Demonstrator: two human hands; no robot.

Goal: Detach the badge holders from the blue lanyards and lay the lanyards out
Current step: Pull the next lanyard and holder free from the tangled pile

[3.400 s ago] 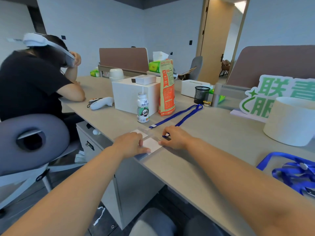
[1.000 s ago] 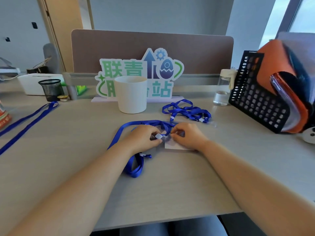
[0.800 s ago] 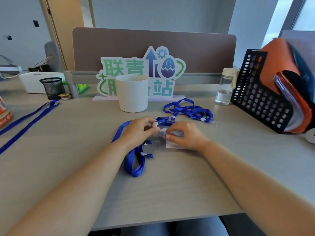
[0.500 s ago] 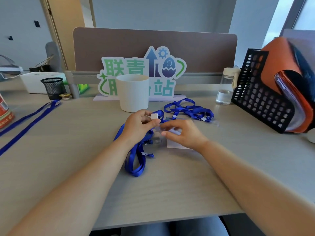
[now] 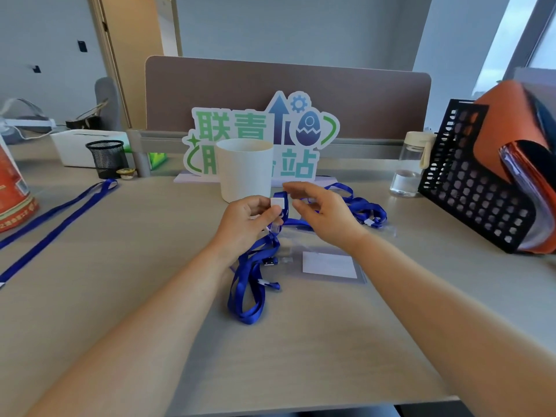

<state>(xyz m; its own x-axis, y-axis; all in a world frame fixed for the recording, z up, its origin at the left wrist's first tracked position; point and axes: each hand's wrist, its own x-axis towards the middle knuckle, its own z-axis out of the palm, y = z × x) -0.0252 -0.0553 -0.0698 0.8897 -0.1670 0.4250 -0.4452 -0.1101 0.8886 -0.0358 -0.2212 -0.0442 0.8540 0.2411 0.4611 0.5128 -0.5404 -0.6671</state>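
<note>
My left hand pinches the white clip end of a blue lanyard and holds it lifted above the desk; the strap hangs down in loops below it. My right hand hovers just right of the clip with fingers loosely spread, holding nothing. A clear badge holder with a white card lies flat on the desk under my right wrist, apart from the clip. Another blue lanyard lies bunched behind my right hand. A straightened blue lanyard lies at the far left.
A white cup and a green-and-blue sign stand behind my hands. A black perforated file rack with orange folders fills the right. A small clear bottle, a black mesh pen cup and a red carton stand around.
I turned from the left desk area to this spot. My left hand has lifted the clip end up off the desk, and my right hand has let go of the badge holder and risen.
</note>
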